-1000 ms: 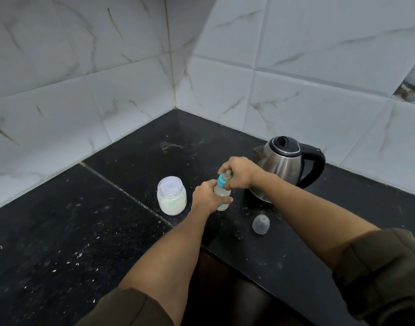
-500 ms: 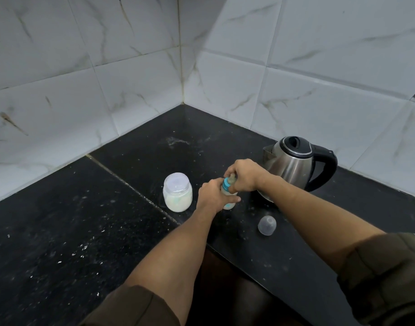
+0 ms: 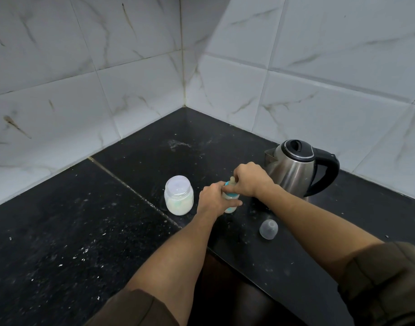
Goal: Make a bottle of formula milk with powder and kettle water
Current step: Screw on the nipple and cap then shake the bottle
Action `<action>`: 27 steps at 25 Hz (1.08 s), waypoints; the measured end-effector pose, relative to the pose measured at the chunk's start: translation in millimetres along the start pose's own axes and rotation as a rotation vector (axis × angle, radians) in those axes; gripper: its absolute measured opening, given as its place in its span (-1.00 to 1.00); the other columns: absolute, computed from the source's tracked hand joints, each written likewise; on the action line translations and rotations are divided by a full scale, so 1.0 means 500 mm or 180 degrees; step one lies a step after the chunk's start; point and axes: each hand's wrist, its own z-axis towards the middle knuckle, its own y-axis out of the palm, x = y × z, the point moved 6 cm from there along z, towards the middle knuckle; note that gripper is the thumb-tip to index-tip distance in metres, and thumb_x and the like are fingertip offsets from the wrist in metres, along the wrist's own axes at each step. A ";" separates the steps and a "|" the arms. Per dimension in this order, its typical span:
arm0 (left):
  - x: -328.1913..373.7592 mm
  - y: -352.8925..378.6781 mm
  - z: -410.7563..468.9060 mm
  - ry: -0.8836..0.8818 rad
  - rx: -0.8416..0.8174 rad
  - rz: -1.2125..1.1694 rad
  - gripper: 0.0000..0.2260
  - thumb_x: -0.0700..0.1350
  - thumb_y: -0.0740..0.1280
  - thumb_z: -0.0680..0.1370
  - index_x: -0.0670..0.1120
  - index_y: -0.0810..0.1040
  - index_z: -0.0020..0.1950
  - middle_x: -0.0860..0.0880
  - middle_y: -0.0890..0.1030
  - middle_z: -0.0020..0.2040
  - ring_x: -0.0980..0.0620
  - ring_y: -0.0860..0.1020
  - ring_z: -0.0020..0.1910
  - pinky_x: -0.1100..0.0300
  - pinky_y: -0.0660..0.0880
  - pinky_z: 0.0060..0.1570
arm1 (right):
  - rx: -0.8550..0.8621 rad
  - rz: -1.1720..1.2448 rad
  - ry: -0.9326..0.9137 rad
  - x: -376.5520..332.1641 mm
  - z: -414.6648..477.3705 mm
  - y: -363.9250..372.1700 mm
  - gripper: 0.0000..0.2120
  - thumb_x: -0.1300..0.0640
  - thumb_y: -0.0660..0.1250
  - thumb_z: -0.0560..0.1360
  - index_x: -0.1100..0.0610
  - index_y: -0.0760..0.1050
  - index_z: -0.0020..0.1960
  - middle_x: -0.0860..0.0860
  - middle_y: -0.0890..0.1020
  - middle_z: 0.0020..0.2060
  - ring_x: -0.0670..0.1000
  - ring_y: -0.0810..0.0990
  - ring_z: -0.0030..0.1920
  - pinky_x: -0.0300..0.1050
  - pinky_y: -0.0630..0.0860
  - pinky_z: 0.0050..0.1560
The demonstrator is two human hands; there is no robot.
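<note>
A small baby bottle [image 3: 230, 203] with a blue collar and a teat stands upright on the black counter [image 3: 84, 231]. My left hand [image 3: 214, 200] is wrapped around its body. My right hand [image 3: 247, 181] grips the collar and teat from above. Left of the bottle stands a clear jar of white powder [image 3: 178, 196] with its lid on. The steel kettle [image 3: 293, 168] with a black handle and shut lid stands just behind my right hand. The bottle's clear cap [image 3: 268, 228] lies on the counter to the right, nearer to me.
The counter runs into a corner of white marbled wall tiles [image 3: 140, 95]. White specks of powder are scattered over the counter. The counter's front edge drops off below my left forearm into a dark gap [image 3: 225, 290].
Both hands have stayed on the bottle; the right hand's grip on the collar has shifted slightly. The camera has tilted, so everything sits a little further right in view.
</note>
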 end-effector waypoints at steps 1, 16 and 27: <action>0.001 0.000 0.000 0.0004 0.0005 0.0003 -0.50 0.17 0.63 0.35 0.00 0.64 0.19 0.04 0.71 0.07 0.03 0.64 0.10 0.03 0.56 0.19 | 0.0048 -0.0030 0.0028 -0.001 -0.002 0.001 -0.54 -0.31 0.42 0.47 0.08 0.50 -0.28 0.01 0.62 -0.33 -0.01 0.56 -0.36 -0.18 0.36 -0.44; 0.001 -0.002 0.003 0.0021 -0.0010 0.0048 -0.58 0.17 0.63 0.34 0.03 0.60 0.07 0.09 0.69 -0.05 0.10 0.59 -0.04 0.13 0.52 0.05 | 0.0025 -0.0064 0.0071 0.006 -0.007 0.007 -0.53 -0.36 0.43 0.41 0.07 0.56 -0.18 -0.02 0.63 -0.29 0.01 0.63 -0.26 -0.08 0.57 -0.30; 0.002 -0.004 0.004 -0.0040 -0.0049 0.0042 -0.51 0.15 0.63 0.34 0.00 0.62 0.17 0.06 0.70 0.02 0.09 0.60 0.02 0.10 0.54 0.11 | -0.0559 -0.0074 -0.0566 0.004 0.006 0.011 -0.57 -0.15 0.49 0.38 -0.03 0.56 0.19 -0.03 0.61 0.04 0.05 0.60 0.03 0.03 0.62 0.05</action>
